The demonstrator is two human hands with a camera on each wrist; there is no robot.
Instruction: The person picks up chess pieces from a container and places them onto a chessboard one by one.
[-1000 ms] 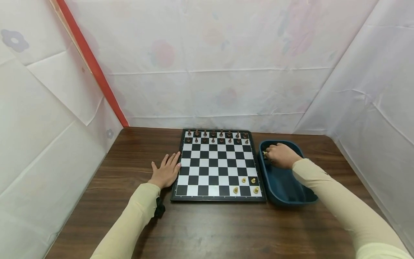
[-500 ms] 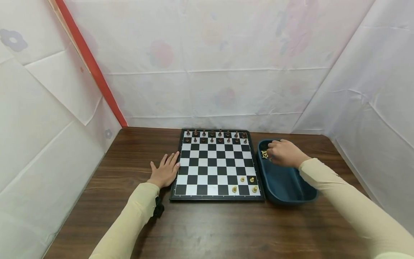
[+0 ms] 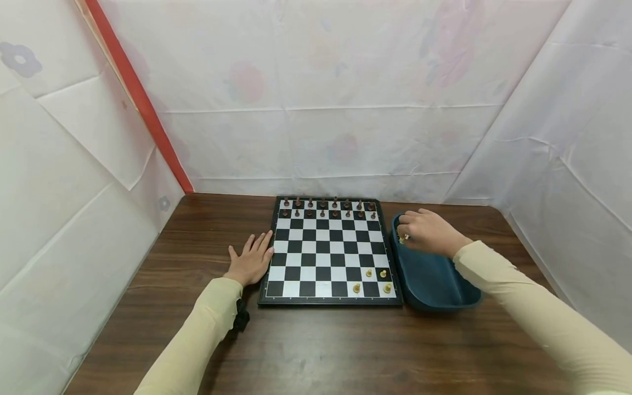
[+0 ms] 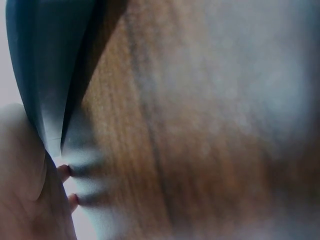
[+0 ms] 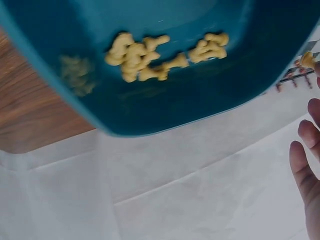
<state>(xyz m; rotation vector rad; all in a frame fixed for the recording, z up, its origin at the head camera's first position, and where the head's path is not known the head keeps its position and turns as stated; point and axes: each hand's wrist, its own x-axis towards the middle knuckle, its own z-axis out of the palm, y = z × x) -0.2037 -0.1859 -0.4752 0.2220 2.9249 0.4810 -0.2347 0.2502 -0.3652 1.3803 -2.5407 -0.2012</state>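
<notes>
My left hand (image 3: 250,263) lies flat with fingers spread, its fingertips at the left edge of the chessboard (image 3: 296,301). My right hand (image 3: 423,230) is over the far left part of a blue plastic tub (image 3: 434,274), fingers curled downward. At its fingertips it pinches a yellow chess piece (image 5: 307,60); which piece it is I cannot tell. More yellow chess pieces (image 5: 134,56) lie in a heap inside the tub. On the board's near right corner stand several yellow pieces, among them a yellow pawn (image 3: 383,273).
Two rows of dark brown chess pieces (image 3: 322,204) stand along the board's far side. The wooden table (image 3: 316,351) carries board and tub side by side. White patterned sheeting (image 3: 316,142) hangs behind and at both sides, with a red strip (image 3: 143,104) at the left.
My right hand has come up from the pieces in the tub and shifted slightly left, with a yellow chess piece now at its fingertips. My left hand stays at the board's edge.
</notes>
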